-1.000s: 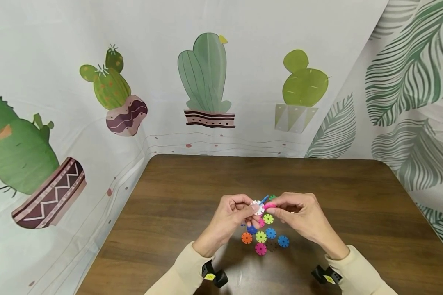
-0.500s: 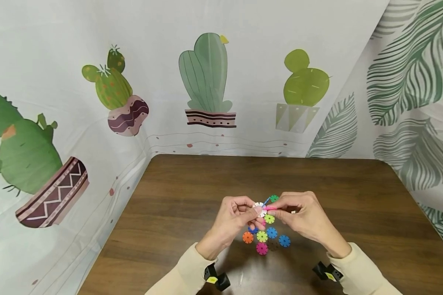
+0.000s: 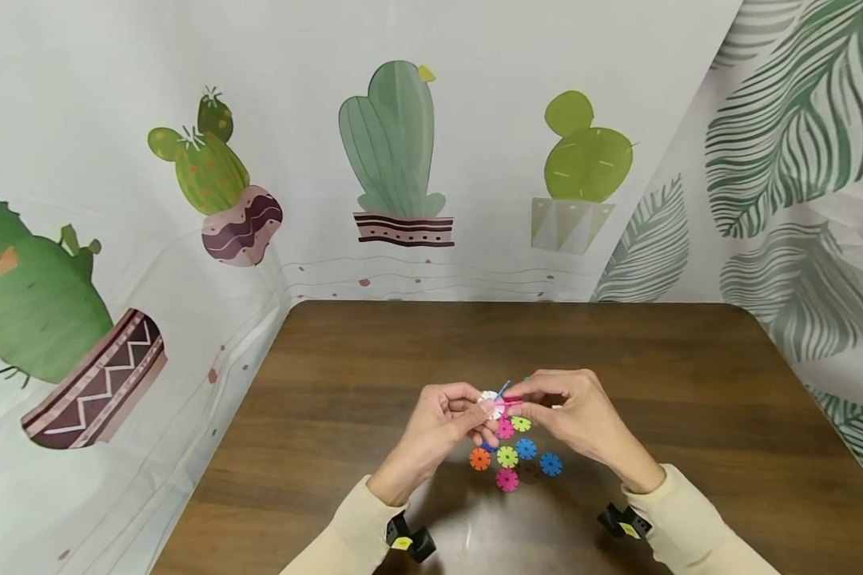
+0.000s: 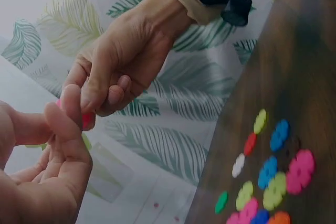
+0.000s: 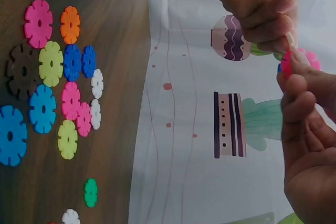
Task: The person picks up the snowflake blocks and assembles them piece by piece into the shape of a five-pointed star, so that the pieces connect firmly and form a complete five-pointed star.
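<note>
Above the table, my left hand [image 3: 439, 427] pinches a white notched plastic disc [image 3: 489, 406] between thumb and fingers. A blue notched disc [image 3: 503, 389], seen nearly edge-on, stands out from the white one's upper right rim. My right hand [image 3: 582, 415] pinches a pink notched disc [image 3: 511, 402], also edge-on, against the white disc's right rim. Fingers cover much of the joint, so I cannot tell how far the slots interlock. The right wrist view shows part of the pink disc [image 5: 313, 59] past the right fingertips.
Loose notched discs lie on the brown wooden table [image 3: 331, 383] below the hands, among them orange [image 3: 479, 459], yellow-green [image 3: 507, 457], blue [image 3: 550, 464], pink [image 3: 507, 480] and green [image 5: 90, 192] ones. A cactus-print cloth [image 3: 489, 160] hangs behind the table.
Both hands have shifted slightly left together with the joined discs. The pink disc stays at the white disc's right rim. Loose discs on the table look unmoved.
</note>
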Demonstrator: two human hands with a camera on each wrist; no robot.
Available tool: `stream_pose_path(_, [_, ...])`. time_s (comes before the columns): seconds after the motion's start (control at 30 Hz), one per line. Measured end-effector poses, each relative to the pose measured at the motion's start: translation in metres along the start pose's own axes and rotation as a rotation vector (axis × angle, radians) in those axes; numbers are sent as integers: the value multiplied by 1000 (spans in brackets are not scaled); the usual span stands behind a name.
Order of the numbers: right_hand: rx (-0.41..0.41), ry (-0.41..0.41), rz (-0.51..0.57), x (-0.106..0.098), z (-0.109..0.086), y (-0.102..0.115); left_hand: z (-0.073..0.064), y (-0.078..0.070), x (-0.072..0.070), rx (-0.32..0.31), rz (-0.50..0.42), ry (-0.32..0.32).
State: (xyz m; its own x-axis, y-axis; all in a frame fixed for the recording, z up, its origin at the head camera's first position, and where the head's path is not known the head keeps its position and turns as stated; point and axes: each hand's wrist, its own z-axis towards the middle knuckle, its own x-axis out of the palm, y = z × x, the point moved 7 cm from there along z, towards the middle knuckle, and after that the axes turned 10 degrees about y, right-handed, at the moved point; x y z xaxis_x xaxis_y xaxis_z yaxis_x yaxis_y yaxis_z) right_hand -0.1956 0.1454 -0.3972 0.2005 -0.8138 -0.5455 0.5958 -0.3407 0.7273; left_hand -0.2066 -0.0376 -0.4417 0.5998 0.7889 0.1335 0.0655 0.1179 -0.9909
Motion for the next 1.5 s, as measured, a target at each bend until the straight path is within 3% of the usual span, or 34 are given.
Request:
stream_pose_path(0.1, [73,21,0,0,-4,-11,-7,6,-10,-42,12,-21])
stream_pose_path(0.2, [171,92,-25,-2,-10,-28,-14,14,-22,-92,34,-23])
stream_pose_path(0.3, [257,216,-77,3,-18,-49,-21,23,-28,-146,66,39])
stream_pose_path(0.37, [291,306,-129,10,-24,-62,-25,31,-25,-187,95,119])
stream_pose_path(0.53, [328,423,-218,30,-34,-81,-33,60,7,-292,155,338])
stream_pose_path(0.7, [334,446,-238,43,-37,-88,-35,82,42,-356,161,468])
stream_pose_path(0.83, [333,443,-252,49,-37,-90,-38,96,61,-412,166,540])
stream_pose_path(0.97, [341,442,-274,54,-38,-91,-42,109,72,-451,213,569])
stream_pose_path(1.13, [362,442,-280,57,-39,-93,-43,114,77,-410,376,581])
stream_pose_path(1.3, [367,434,-293,59,-39,-94,-42,111,74,-381,500,554])
stream_pose_path(1.5, [373,425,-338,60,-40,-96,-43,108,68,-404,465,528])
